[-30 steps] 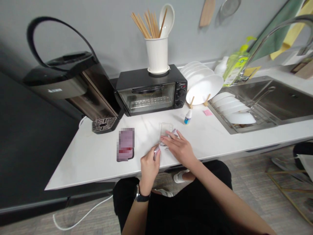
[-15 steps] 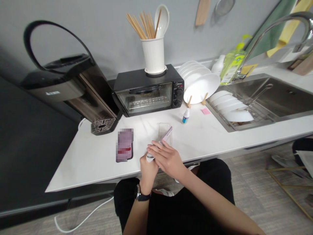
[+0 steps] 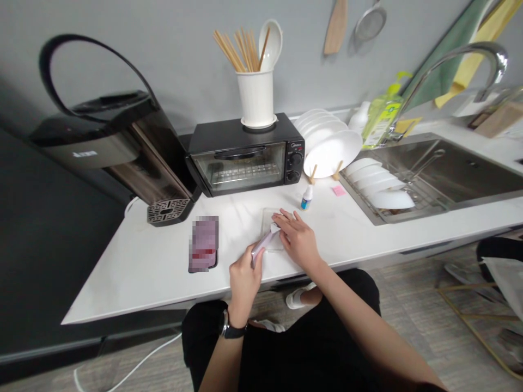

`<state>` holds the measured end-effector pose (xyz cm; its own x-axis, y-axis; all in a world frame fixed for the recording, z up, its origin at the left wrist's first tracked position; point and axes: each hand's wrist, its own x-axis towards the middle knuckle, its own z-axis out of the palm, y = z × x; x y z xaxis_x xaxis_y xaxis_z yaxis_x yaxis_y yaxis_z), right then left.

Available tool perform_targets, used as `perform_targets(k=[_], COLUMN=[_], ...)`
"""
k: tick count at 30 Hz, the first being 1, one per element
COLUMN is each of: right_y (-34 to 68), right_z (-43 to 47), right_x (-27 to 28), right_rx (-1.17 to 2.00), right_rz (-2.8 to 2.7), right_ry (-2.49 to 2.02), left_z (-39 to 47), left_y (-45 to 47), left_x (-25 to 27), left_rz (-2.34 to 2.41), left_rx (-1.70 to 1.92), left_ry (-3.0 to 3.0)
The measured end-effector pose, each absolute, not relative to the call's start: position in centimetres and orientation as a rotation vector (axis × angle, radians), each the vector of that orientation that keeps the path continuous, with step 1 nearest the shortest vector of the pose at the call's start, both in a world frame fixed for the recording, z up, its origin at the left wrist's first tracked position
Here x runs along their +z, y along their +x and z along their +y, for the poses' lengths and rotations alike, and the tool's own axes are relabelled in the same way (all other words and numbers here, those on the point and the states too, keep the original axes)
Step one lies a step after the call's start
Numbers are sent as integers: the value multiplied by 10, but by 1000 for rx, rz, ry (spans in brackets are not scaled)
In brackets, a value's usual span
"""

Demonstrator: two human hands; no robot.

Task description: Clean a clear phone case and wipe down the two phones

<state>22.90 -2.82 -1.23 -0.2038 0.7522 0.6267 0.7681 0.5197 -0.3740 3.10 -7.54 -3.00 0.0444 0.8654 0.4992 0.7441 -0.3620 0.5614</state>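
Observation:
My left hand (image 3: 244,272) is closed around the lower end of a slim, flat lilac object (image 3: 261,247), seen nearly edge-on; its exact kind I cannot make out. At its upper end, my right hand (image 3: 299,237) presses a small white wipe (image 3: 275,227) against it, the fingers partly covering the wipe. Below both hands, a clear plastic piece with a rectangular outline (image 3: 267,214) lies on the white counter (image 3: 134,283). Behind it stands a small white bottle with a blue label (image 3: 306,198). To the left lies a phone (image 3: 203,244), its surface blurred out.
A black toaster oven (image 3: 245,147) carries a white utensil holder (image 3: 256,98). The tall dark drink machine (image 3: 159,163) is at the left. Racked plates (image 3: 333,155), a pink sticky note (image 3: 339,191) and a sink (image 3: 453,163) with bowls (image 3: 379,185) are on the right.
My right hand has moved right and up off my left hand, taking the white wipe along the lilac object toward its upper end. The view has shifted slightly.

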Motion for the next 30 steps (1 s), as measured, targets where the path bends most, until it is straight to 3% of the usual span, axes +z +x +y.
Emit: perform_targets(k=[12,20,30], right_y=[186,238,172], right_z=[-65,-18,-61], right_x=[-18,-18,-8], right_rx=[-94,50,-24], right_rz=[-2074,-1952,-1840], right_ry=[-903,-1213,-1264], left_z=[-74,-73,-73], left_y=[24,31,27], left_x=[-42,-30,-34], left_rz=[1688,1696,1700], left_rx=[1204,1210,1110], left_ry=[2196,2177,2258])
